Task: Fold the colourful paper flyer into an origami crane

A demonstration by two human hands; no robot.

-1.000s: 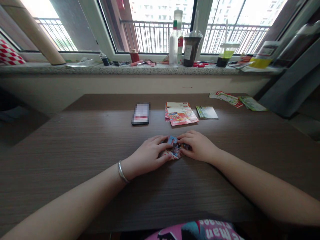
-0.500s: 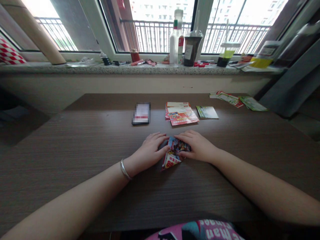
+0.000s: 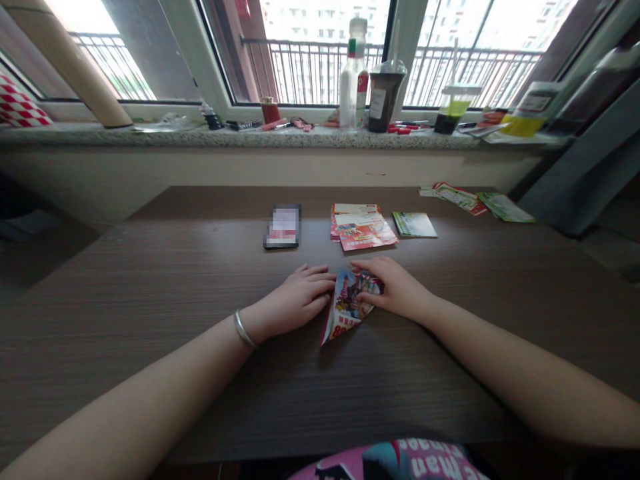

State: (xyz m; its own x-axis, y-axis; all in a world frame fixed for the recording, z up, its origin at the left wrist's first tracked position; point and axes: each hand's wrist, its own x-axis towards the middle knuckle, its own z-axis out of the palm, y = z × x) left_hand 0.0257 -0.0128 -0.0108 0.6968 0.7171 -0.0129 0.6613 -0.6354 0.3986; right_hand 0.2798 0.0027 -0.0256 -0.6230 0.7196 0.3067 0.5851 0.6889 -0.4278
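A folded colourful paper leaflet (image 3: 345, 310) lies on the dark wooden table (image 3: 150, 280) right in front of me, with one flap raised. My right hand (image 3: 393, 288) pinches its upper right part between thumb and fingers. My left hand (image 3: 295, 300), with a silver bangle on the wrist, rests flat on the table at the leaflet's left edge, fingers stretched toward the fold.
Farther back lie a phone (image 3: 283, 227), a stack of red leaflets (image 3: 360, 228), a green card (image 3: 414, 225) and more leaflets (image 3: 475, 201) at the far right. The window sill (image 3: 150, 138) holds a bottle (image 3: 353, 77), drink cups and small items.
The leaflet has been unfolded downward, its lower point now reaching toward me. My left hand slid off the paper to its left side; my right hand stays on it.
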